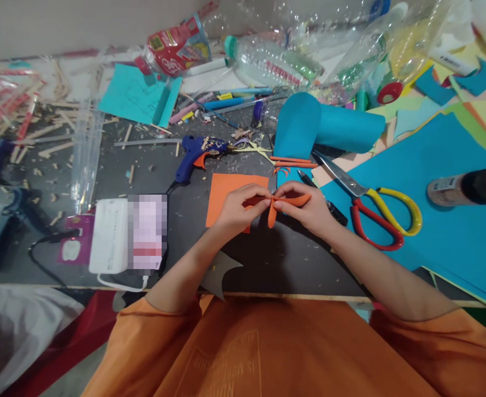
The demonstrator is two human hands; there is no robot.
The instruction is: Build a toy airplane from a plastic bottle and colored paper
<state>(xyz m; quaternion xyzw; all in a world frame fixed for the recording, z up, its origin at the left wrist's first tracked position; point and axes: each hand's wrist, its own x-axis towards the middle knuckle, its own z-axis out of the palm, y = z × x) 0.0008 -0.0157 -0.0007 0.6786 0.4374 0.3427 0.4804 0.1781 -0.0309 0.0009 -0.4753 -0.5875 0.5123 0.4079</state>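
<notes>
Between my two hands is a small orange paper piece (271,216) with several narrow arms, one pointing down and one to the right. My left hand (243,208) pinches its left side, and my right hand (301,205) pinches it at the middle and right. The fingertips of both hands nearly meet. Under and behind my left hand lies a flat orange sheet (222,190). Thin orange strips (294,164) rest just beyond my right hand. Scissors (364,193) with red and yellow handles lie to the right, on blue sheets.
A blue glue gun (195,154) lies beyond my left hand. Rolled blue paper (334,127), plastic bottles (267,63) and pens are farther back. At the left are a white power bank (109,236), sticks and scraps; at the right, a dark-capped bottle (466,187).
</notes>
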